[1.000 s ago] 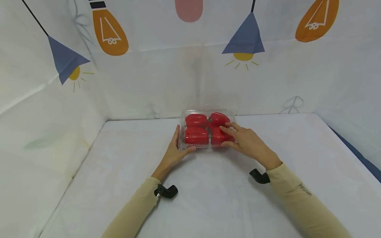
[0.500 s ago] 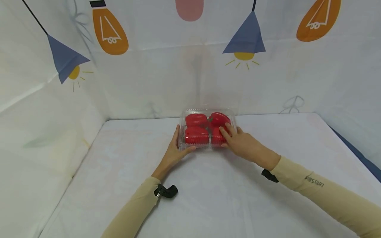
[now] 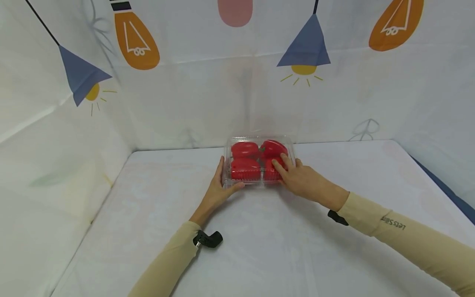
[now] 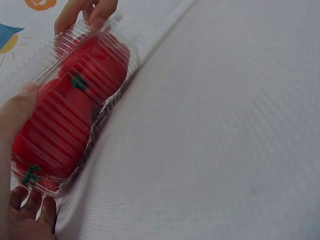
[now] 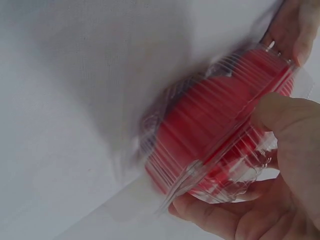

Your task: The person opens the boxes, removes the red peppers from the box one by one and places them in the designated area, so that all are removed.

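Observation:
A clear plastic clamshell box (image 3: 259,181) stands on the white table near the back wall, its lid down. Several glossy red vegetables with small green stems (image 4: 79,81), like peppers or tomatoes, lie inside it. My left hand (image 3: 216,192) holds the box's left end, thumb on the front side and fingers along the end. At the front right corner, my right hand (image 3: 302,179) grips the box, some fingers spread over the top. In the right wrist view, the right thumb (image 5: 285,112) presses near the rim, with fingers (image 5: 205,212) around the end.
The white cloth-covered table (image 3: 259,247) stretches towards me and to both sides. Behind the box rises a white fabric wall (image 3: 185,103) with printed lamps and bulbs. A second fabric wall (image 3: 55,165) borders the table on the left.
My right forearm has swung outward to the right, and that hand has shifted its fingers around the box's right corner. The left hand and the box have stayed in place.

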